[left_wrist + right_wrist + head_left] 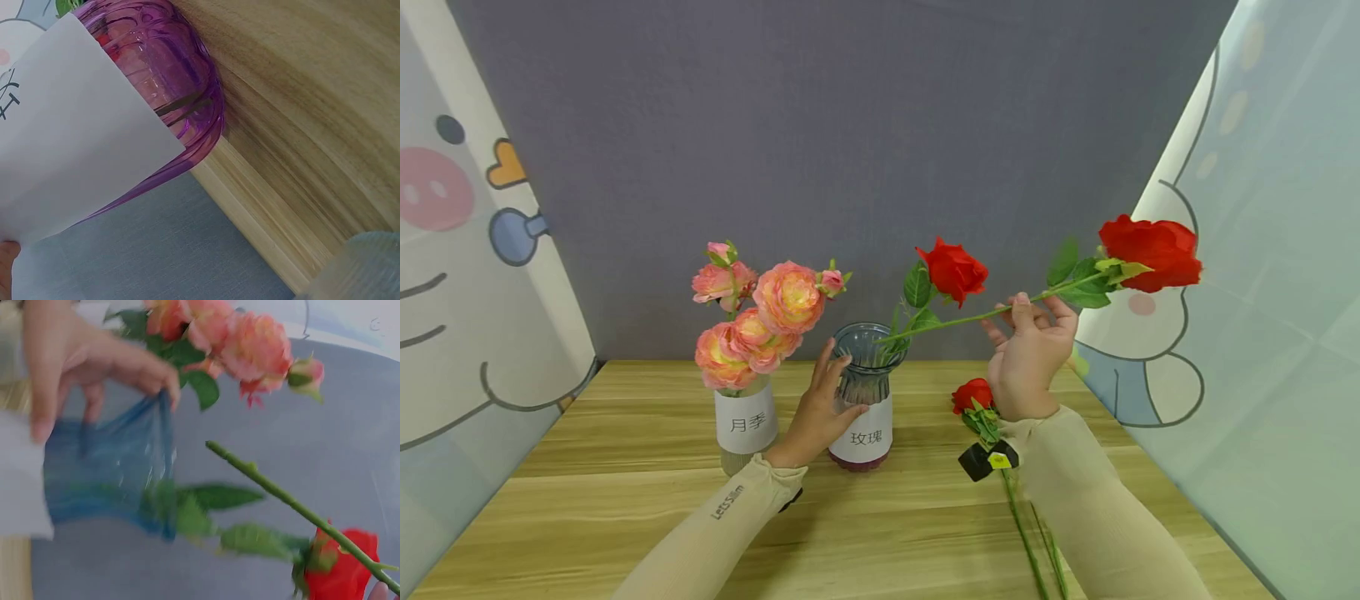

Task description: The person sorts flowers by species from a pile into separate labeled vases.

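My right hand (1030, 362) pinches the green stem of a red artificial rose (1153, 254), its bloom out to the right. The bare end of the stem (275, 490) points left; it looks over the vase's mouth in the head view, but the right wrist view shows it apart from the rim. My left hand (820, 412) holds the blue-and-purple glass vase (865, 385), fingers at the left of its neck and thumb across the front. Another red rose (955, 271) stands in this vase, leaning right. A white paper label (81, 131) wraps the vase.
Left of the vase stands a second labelled vase (745, 429) with pink-and-yellow flowers (790, 297). Another red rose (973, 395) lies on the wooden table (865, 533), stems running under my right forearm. A grey panel (850, 167) rises behind, with cartoon-printed walls at both sides.
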`<state>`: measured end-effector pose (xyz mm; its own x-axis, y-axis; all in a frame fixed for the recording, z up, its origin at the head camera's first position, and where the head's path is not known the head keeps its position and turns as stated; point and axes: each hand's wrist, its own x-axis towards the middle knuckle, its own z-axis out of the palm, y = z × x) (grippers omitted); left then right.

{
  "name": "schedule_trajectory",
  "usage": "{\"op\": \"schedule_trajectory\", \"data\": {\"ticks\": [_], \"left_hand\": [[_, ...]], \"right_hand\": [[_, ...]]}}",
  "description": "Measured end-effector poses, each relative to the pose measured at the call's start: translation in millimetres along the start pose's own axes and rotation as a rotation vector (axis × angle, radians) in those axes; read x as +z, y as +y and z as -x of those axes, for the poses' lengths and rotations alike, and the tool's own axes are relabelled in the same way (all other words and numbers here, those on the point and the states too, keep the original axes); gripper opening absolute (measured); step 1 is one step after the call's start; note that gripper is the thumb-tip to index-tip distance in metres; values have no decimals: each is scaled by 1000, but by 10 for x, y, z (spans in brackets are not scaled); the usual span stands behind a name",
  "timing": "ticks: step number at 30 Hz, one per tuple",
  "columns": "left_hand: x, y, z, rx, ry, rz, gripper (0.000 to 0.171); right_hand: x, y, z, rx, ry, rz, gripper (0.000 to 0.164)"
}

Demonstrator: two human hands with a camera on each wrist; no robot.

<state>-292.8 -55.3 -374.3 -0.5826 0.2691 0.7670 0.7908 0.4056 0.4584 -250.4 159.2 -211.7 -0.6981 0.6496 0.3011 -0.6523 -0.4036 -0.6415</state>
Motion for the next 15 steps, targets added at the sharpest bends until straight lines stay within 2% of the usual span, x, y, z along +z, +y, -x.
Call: {"op": "schedule_trajectory", "data": {"ticks": [3,9,15], "left_hand": [[0,4,3,-25,-11,4,78],[10,-12,17,-40,-8,-7,77],[19,-25,-1,-14,10,-21,79]], "right_hand": [[98,38,68,-21,14,13,21],[309,85,169,-102,23,121,19],[592,102,134,-146,-68,216,18]]}}
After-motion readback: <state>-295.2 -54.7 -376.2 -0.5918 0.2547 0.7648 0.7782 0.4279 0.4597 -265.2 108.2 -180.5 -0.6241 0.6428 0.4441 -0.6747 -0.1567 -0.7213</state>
